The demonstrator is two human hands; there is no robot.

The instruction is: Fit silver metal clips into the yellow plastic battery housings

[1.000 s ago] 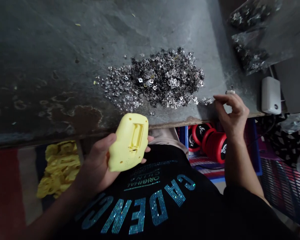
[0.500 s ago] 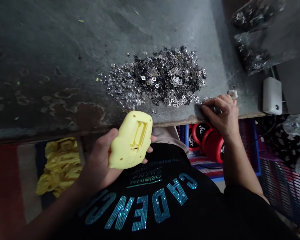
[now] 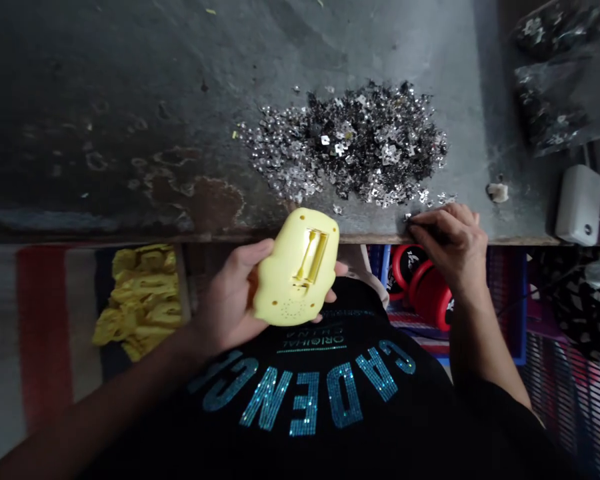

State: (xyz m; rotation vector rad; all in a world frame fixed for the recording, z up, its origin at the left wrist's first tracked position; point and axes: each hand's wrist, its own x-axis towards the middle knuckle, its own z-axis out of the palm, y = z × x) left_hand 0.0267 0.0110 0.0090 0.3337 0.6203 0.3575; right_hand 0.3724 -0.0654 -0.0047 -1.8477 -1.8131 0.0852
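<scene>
My left hand (image 3: 235, 287) is wrapped round a yellow plastic shell (image 3: 297, 273), held just off the table's front edge. The shell's face with a battery slot, speaker holes and small screw holes is turned up. At the table edge my right hand (image 3: 455, 243) pinches with thumb and forefinger; a tiny shiny metal piece (image 3: 407, 217) shows at the fingertips. Left of that hand lies a heap of small metal battery contacts (image 3: 375, 147), with a few loose ones beside it.
Several yellow plastic parts (image 3: 147, 287) are stacked below the table at left. A blue crate (image 3: 517, 313) holds red-rimmed discs (image 3: 427, 293). On the table's right are clear bags of metal pieces (image 3: 550, 100), a white box (image 3: 580, 203) and a small whitish lump (image 3: 499, 193).
My right hand has moved from beside the whitish lump leftward to the table edge near the loose contacts. My left hand still holds the yellow shell; the whole view has shifted.
</scene>
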